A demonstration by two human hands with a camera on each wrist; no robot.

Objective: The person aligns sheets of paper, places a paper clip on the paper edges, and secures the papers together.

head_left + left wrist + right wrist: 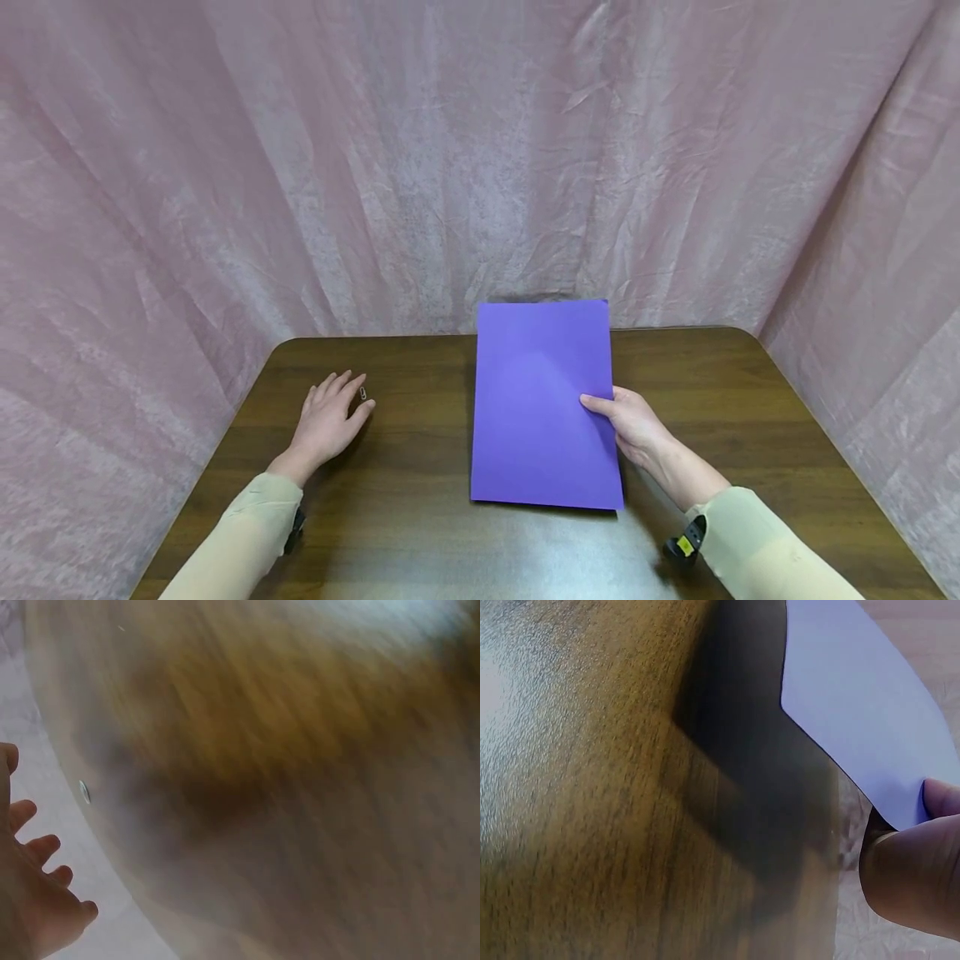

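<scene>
My right hand (637,425) grips a purple sheet of paper (543,400) by its right edge, thumb on top and the other fingers underneath. The sheet is raised and casts a shadow on the wood. In the right wrist view the paper (862,697) looks pale lilac, with the thumb and a finger pinching its edge. My left hand (324,425) is over the left part of the table with its fingers spread, holding nothing. A small paper clip (363,393) lies beside its index finger and thumb; the left wrist view shows the clip (85,792) past the fingertips.
The brown wooden table (405,475) has rounded far corners and reflects light near the front. Pink velvet curtains (450,167) hang behind it and along both sides. Each sleeve has a dark wrist device, the right device (684,542) bearing a yellow patch.
</scene>
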